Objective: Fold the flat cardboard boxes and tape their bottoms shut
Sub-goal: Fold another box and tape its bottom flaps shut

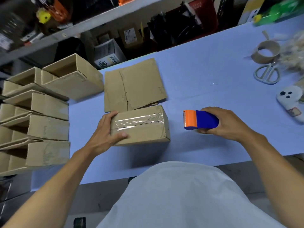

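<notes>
A folded cardboard box (pixel 144 129) stands on the blue table (pixel 205 79) in front of me, a strip of clear tape running along its upward seam. My left hand (pixel 107 129) grips its left end, thumb on top. My right hand (pixel 230 124) holds a blue and orange tape dispenser (pixel 199 120) just right of the box, apart from it. Behind the box lies a stack of flat cardboard boxes (pixel 134 84). Several folded boxes (pixel 41 116) are piled at the left, openings facing left.
At the far right of the table lie a brown tape roll (pixel 267 53), scissors (pixel 267 74), a white device with dark dots (pixel 291 101) and some pale filler material. A cluttered shelf (pixel 98 20) stands behind the table. The table's front edge is near my body.
</notes>
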